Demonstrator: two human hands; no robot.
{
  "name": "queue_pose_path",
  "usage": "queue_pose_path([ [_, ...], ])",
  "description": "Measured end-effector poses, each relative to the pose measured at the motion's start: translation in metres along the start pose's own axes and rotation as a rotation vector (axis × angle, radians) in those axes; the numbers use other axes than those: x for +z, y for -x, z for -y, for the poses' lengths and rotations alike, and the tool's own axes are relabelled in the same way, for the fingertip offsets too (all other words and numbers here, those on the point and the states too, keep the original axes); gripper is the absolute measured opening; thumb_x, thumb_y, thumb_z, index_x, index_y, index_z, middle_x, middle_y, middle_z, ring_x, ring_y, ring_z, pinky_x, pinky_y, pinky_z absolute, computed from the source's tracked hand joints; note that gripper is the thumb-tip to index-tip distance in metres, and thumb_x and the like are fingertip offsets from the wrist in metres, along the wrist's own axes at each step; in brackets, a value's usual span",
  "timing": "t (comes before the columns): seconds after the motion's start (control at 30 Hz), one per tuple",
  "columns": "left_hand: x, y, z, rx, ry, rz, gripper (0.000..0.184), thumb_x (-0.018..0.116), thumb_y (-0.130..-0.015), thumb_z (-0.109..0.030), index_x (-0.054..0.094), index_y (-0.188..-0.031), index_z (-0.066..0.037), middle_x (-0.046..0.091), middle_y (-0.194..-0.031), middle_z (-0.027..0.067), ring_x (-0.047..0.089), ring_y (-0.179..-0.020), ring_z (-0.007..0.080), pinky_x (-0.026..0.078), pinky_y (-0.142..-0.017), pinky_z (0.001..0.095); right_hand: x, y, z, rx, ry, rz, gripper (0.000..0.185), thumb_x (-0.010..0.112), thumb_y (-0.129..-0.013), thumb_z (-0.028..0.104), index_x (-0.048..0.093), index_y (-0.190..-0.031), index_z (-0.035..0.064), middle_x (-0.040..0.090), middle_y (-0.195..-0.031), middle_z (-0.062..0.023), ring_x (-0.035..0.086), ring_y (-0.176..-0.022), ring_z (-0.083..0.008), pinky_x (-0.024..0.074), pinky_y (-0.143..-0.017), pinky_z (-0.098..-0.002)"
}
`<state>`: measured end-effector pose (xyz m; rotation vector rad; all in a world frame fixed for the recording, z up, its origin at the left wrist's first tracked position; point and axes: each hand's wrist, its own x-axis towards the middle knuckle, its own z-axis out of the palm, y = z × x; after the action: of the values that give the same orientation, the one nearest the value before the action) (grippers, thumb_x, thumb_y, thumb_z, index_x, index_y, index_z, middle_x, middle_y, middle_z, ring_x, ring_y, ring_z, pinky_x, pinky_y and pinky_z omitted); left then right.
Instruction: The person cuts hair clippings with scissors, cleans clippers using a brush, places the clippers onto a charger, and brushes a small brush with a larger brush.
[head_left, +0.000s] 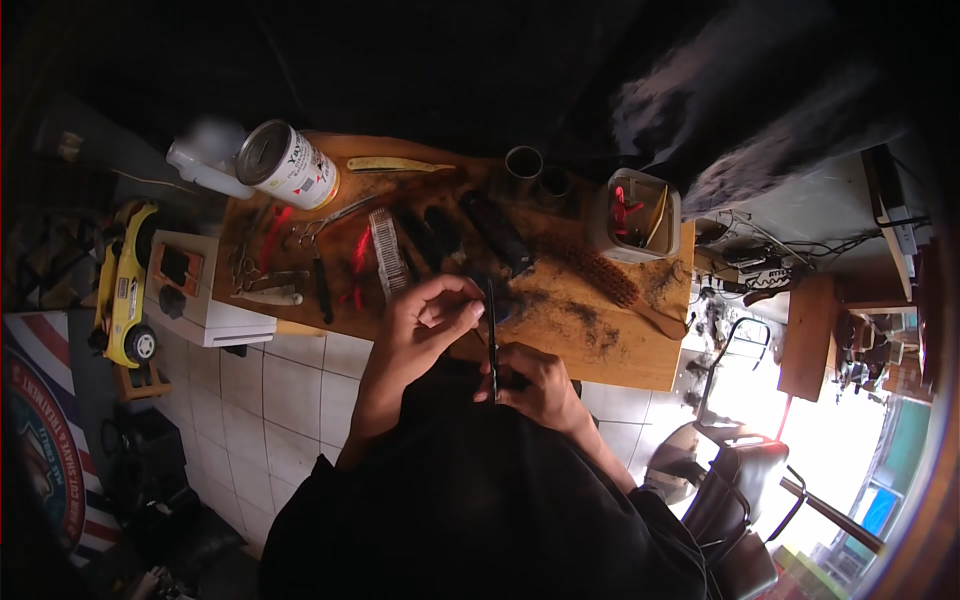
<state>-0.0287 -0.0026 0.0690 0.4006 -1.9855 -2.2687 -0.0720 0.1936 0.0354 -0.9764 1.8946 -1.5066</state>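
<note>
Fingers [513,396] of the right hand [545,380] pinch the lower part of a thin dark tool [492,345], seen crossing the table's [600,365] near edge; the left hand's [420,325] fingers curl beside its upper part, contact unclear. A white can [300,172] stands near the far left corner, a tub [630,253] near the far right.

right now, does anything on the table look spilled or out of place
Yes: dark loose bits, possibly hair clippings, are scattered over the wooden table, beyond the right hand and around the brown brush. They look odd because they lie loose on the wood, as if not swept up. I can't make out any damage.
</note>
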Motion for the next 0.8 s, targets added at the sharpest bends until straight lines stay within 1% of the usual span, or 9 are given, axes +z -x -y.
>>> queue_pose_path([
  [0.07,0.003,0.000,-0.006,-0.016,0.068,-0.016,0.010,0.064,-0.092,-0.005,0.063,-0.099,0.002,0.062,-0.084,-0.0007,0.058,-0.076,0.0027,0.048,-0.069,0.0178,-0.001,0.000,0.000,-0.002,0.006,0.000,0.037,0.085,-0.071,0.021,0.065,-0.098,0.0037,0.063,-0.084,-0.0050,0.062,-0.070,-0.0151,0.0501,-0.064,-0.0282],
  [0.17,0.002,0.000,-0.009,-0.066,0.117,-0.053,0.018,0.062,-0.093,-0.004,0.063,-0.109,0.004,0.066,-0.094,0.0042,0.065,-0.088,0.0100,0.053,-0.081,0.0233,-0.001,0.000,-0.005,-0.032,0.013,-0.006,0.041,0.085,-0.071,0.022,0.064,-0.100,0.0018,0.063,-0.088,-0.0065,0.063,-0.074,-0.0170,0.0515,-0.067,-0.0291],
  [0.27,0.001,-0.001,-0.006,-0.026,0.129,-0.052,0.027,0.061,-0.093,-0.004,0.061,-0.119,0.004,0.067,-0.100,0.0070,0.066,-0.092,0.0128,0.053,-0.082,0.0237,0.000,0.000,-0.008,-0.026,-0.030,-0.003,0.046,0.085,-0.070,0.025,0.062,-0.102,-0.0002,0.063,-0.091,-0.0082,0.064,-0.080,-0.0193,0.0520,-0.071,-0.0308],
  [0.37,0.002,-0.002,-0.003,0.010,0.128,-0.061,0.030,0.061,-0.093,-0.003,0.060,-0.122,0.004,0.067,-0.102,0.0081,0.066,-0.092,0.0136,0.053,-0.083,0.0236,-0.001,0.000,-0.006,-0.008,-0.021,0.002,0.051,0.086,-0.069,0.028,0.062,-0.102,-0.0010,0.063,-0.093,-0.0092,0.064,-0.085,-0.0210,0.0517,-0.075,-0.0329],
  [0.47,0.001,-0.002,-0.001,0.046,0.079,-0.050,0.029,0.061,-0.092,-0.002,0.060,-0.121,0.004,0.067,-0.103,0.0078,0.066,-0.092,0.0125,0.053,-0.082,0.0232,-0.001,0.000,-0.008,-0.012,0.037,0.024,0.053,0.086,-0.068,0.031,0.062,-0.103,-0.0005,0.063,-0.093,-0.0096,0.064,-0.085,-0.0219,0.0512,-0.077,-0.0340],
  [0.57,0.002,-0.001,-0.002,-0.032,0.065,-0.091,0.029,0.062,-0.091,0.001,0.059,-0.120,0.005,0.066,-0.101,0.0075,0.066,-0.091,0.0112,0.054,-0.082,0.0228,-0.001,-0.001,-0.003,-0.008,0.044,0.030,0.054,0.087,-0.068,0.032,0.062,-0.104,-0.0004,0.063,-0.094,-0.0100,0.063,-0.085,-0.0223,0.0510,-0.076,-0.0344],
  [0.67,0.002,-0.002,0.002,0.013,0.078,-0.029,0.029,0.063,-0.089,0.004,0.058,-0.117,0.004,0.066,-0.098,0.0071,0.066,-0.089,0.0103,0.054,-0.081,0.0225,-0.002,-0.002,-0.001,-0.006,0.041,0.034,0.055,0.087,-0.067,0.033,0.062,-0.104,-0.0006,0.064,-0.094,-0.0102,0.064,-0.085,-0.0224,0.0508,-0.076,-0.0342],
  [0.7,0.004,-0.001,-0.002,0.000,0.089,-0.022,0.027,0.063,-0.088,0.006,0.057,-0.114,0.003,0.065,-0.095,0.0071,0.066,-0.089,0.0103,0.053,-0.080,0.0222,-0.002,-0.002,0.000,-0.008,0.037,0.038,0.056,0.087,-0.067,0.033,0.062,-0.104,-0.0006,0.064,-0.093,-0.0102,0.064,-0.085,-0.0224,0.0508,-0.076,-0.0342],
  [0.8,0.004,-0.001,0.005,-0.021,0.121,-0.001,0.024,0.063,-0.089,0.005,0.058,-0.111,0.002,0.065,-0.096,0.0068,0.065,-0.089,0.0100,0.053,-0.079,0.0220,-0.004,-0.004,0.001,-0.039,0.027,0.042,0.055,0.087,-0.067,0.031,0.063,-0.104,-0.0007,0.064,-0.092,-0.0099,0.064,-0.086,-0.0218,0.0517,-0.077,-0.0338],
])
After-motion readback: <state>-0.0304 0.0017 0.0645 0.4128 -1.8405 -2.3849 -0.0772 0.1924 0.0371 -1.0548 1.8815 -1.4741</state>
